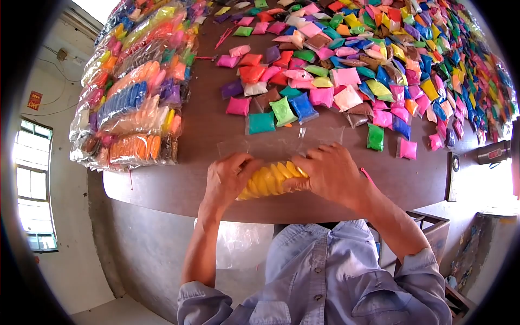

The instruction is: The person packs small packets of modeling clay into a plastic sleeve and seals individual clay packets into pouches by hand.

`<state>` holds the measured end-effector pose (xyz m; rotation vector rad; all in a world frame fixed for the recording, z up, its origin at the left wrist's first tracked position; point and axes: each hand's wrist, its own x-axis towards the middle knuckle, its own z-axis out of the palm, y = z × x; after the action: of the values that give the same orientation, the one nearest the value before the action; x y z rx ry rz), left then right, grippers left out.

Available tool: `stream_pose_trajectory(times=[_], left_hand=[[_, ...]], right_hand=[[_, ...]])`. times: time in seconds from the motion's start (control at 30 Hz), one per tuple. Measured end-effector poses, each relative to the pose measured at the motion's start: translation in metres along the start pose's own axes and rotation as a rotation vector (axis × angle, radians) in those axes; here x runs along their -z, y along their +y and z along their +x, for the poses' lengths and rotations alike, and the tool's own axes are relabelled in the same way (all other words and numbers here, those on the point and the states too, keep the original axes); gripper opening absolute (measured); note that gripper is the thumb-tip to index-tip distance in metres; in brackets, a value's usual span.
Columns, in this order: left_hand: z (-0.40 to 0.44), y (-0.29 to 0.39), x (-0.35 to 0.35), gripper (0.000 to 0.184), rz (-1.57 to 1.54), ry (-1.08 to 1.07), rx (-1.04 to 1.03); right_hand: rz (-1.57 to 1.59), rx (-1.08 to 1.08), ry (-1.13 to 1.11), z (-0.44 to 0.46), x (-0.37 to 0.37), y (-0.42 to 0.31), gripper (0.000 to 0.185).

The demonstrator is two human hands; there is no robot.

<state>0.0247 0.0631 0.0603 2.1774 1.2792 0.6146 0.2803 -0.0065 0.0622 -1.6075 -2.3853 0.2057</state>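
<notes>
Between my two hands, at the near edge of the brown table (206, 187), lies a clear plastic bag of yellow packets (268, 180), lined up in a row. My left hand (230, 174) closes on the bag's left end, its fingers curled in. At the right end, my right hand (330, 172) grips the bag with the thumb across the yellow packets. The bag's loose transparent part (281, 143) spreads out beyond my fingers on the far side. Just past it sit a teal packet (261, 123) and a light green packet (283, 111).
Stacked bags of sorted packets (135, 108) stand at the table's left. A wide heap of loose colourful packets (346, 76) covers the far and right side. A pink strip (368, 176) lies right of my hand. A dark cylindrical object (493, 153) is at the right edge.
</notes>
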Motion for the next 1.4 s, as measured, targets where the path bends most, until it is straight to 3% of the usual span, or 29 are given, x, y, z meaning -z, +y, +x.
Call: stream_pose_trajectory(times=[0.27, 0.47, 0.53, 0.63, 0.7, 0.97, 1.03, 1.17, 1.27, 1.4], left_hand=[[0.022, -0.019, -0.008, 0.016, 0.199, 0.118, -0.051], [0.040, -0.034, -0.015, 0.017, 0.426, 0.286, -0.133], [0.043, -0.036, -0.017, 0.017, 0.478, 0.363, -0.204], [0.044, -0.035, -0.018, 0.018, 0.498, 0.427, -0.212], [0.042, -0.039, -0.021, 0.022, 0.408, 0.386, -0.052], [0.036, -0.053, -0.015, 0.023, -0.025, 0.257, 0.137], [0.031, -0.055, -0.010, 0.024, -0.056, 0.234, 0.172], [0.015, -0.057, -0.003, 0.019, -0.134, 0.209, 0.156], [0.003, -0.056, 0.000, 0.015, -0.233, 0.183, 0.145], [-0.010, -0.061, 0.001, 0.011, -0.379, 0.104, 0.168]], right_hand=[[0.109, -0.059, -0.176, 0.034, 0.000, 0.022, 0.062], [0.095, -0.054, -0.131, 0.048, -0.014, 0.036, 0.062], [0.056, -0.034, 0.097, 0.049, -0.021, 0.039, 0.067], [0.012, -0.102, 0.119, 0.049, -0.020, 0.038, 0.077], [0.007, -0.148, 0.094, 0.050, -0.021, 0.038, 0.081], [-0.051, -0.239, -0.087, 0.053, -0.006, 0.034, 0.088], [-0.003, -0.164, 0.090, 0.049, -0.015, 0.037, 0.084], [0.038, -0.067, 0.137, 0.048, -0.014, 0.038, 0.074], [0.104, -0.053, -0.035, 0.050, -0.004, 0.034, 0.059], [0.203, 0.126, 0.141, 0.044, -0.031, 0.043, 0.040]])
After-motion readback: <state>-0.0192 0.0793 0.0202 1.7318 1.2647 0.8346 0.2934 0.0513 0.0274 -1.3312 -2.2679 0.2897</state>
